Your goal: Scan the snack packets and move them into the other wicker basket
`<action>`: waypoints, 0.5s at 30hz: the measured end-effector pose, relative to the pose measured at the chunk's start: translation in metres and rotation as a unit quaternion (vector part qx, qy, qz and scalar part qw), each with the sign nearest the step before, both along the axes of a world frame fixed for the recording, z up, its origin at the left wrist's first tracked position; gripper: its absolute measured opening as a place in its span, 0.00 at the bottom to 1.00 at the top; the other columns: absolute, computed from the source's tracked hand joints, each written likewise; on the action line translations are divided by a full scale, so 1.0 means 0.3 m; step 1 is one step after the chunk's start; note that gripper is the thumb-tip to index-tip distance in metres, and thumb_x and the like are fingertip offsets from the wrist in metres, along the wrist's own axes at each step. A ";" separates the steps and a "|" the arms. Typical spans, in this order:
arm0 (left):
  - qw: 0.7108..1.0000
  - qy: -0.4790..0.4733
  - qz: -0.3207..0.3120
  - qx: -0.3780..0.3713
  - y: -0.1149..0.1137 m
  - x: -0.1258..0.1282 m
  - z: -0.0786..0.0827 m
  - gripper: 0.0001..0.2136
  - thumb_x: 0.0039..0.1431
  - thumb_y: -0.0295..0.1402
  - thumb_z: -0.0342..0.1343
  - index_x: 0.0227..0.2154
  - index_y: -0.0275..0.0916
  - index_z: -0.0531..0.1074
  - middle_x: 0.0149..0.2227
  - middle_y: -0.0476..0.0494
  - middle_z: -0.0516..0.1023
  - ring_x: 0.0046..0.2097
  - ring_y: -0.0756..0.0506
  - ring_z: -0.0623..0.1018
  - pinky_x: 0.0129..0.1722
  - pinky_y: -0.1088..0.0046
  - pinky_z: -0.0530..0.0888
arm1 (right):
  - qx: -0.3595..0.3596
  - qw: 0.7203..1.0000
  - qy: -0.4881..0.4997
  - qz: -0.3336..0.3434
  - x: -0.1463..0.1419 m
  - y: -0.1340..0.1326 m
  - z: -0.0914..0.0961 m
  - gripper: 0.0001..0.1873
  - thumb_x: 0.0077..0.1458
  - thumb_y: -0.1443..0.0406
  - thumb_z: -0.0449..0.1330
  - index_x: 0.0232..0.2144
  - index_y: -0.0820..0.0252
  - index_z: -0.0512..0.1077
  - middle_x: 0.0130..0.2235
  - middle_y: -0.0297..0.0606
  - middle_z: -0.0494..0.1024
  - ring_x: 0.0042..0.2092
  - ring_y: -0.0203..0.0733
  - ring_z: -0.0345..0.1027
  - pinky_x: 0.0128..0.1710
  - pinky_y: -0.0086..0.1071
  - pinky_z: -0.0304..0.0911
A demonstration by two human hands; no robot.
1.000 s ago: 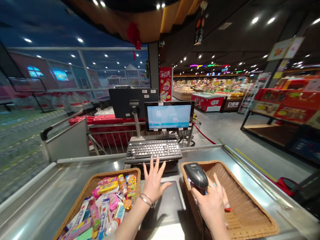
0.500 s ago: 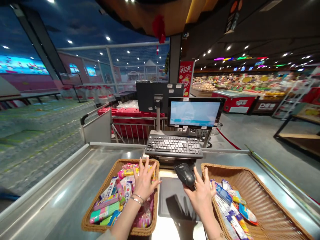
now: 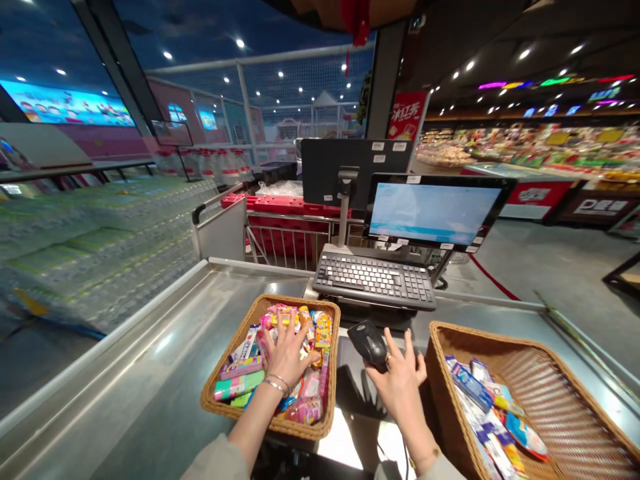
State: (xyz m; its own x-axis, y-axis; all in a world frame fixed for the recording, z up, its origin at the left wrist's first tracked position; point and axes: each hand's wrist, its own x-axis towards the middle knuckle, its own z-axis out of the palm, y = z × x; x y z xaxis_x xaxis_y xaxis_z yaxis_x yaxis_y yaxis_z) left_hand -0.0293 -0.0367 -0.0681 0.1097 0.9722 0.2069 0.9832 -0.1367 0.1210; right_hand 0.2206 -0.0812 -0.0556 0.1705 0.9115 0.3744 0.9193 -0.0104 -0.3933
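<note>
Right hand (image 3: 399, 380) partly hiding scanner (image 3: 367, 341), left hand (image 3: 287, 353) some packets (image 3: 244, 369)

Rough woven wicker baskets (image 3: 270, 427), smooth glossy black plastic scanner (image 3: 369, 341).

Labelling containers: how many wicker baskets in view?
2: a packed basket beneath the left hand; a partly filled basket to the right of the right hand. No sign of hidden ones.
</note>
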 end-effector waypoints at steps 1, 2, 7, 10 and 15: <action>1.000 -0.002 -0.003 -0.009 -0.007 0.002 -0.005 0.33 0.54 0.49 0.59 0.62 0.57 0.59 0.71 0.45 0.46 0.70 0.27 0.37 0.61 0.33 0.35 | -0.003 1.000 0.001 0.003 -0.004 0.001 -0.002 0.10 0.51 0.60 0.58 0.33 0.52 0.78 0.62 0.34 0.67 0.69 0.60 0.37 0.60 0.61 0.38; 1.000 -0.005 -0.007 -0.018 -0.013 0.006 -0.010 0.33 0.53 0.49 0.60 0.62 0.57 0.59 0.71 0.45 0.45 0.70 0.27 0.37 0.62 0.33 0.35 | -0.007 1.000 0.001 0.005 -0.007 0.003 -0.004 0.09 0.51 0.60 0.59 0.33 0.52 0.78 0.61 0.34 0.67 0.69 0.60 0.37 0.60 0.61 0.38; 0.997 -0.014 -0.050 -0.049 -0.026 0.018 -0.021 0.33 0.51 0.47 0.63 0.61 0.61 0.60 0.72 0.48 0.43 0.70 0.27 0.37 0.62 0.33 0.36 | -0.019 1.000 0.003 0.010 -0.008 0.008 -0.015 0.09 0.50 0.60 0.59 0.32 0.52 0.78 0.61 0.34 0.68 0.69 0.59 0.38 0.61 0.61 0.39; 0.995 -0.007 -0.080 -0.060 -0.008 0.015 -0.017 0.33 0.50 0.47 0.64 0.60 0.63 0.60 0.72 0.49 0.41 0.70 0.26 0.38 0.61 0.32 0.36 | -0.023 1.000 0.005 0.012 -0.001 0.008 -0.020 0.10 0.50 0.59 0.59 0.33 0.52 0.78 0.61 0.33 0.68 0.69 0.59 0.38 0.61 0.61 0.39; 0.995 0.012 -0.080 -0.061 0.075 0.006 -0.006 0.34 0.49 0.49 0.64 0.60 0.61 0.61 0.72 0.46 0.43 0.70 0.26 0.37 0.61 0.31 0.36 | -0.028 0.999 0.007 0.014 0.013 0.006 -0.017 0.10 0.51 0.59 0.58 0.32 0.52 0.78 0.61 0.34 0.68 0.69 0.59 0.38 0.60 0.61 0.40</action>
State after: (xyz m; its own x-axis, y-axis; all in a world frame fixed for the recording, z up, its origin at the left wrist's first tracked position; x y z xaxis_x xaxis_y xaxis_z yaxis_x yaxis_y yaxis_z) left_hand -0.0276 -0.0144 -0.0700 0.2690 0.9594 0.0844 0.9526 -0.2780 0.1240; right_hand 0.2244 -0.0794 -0.0607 0.1502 0.9356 0.3195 0.9138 -0.0080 -0.4061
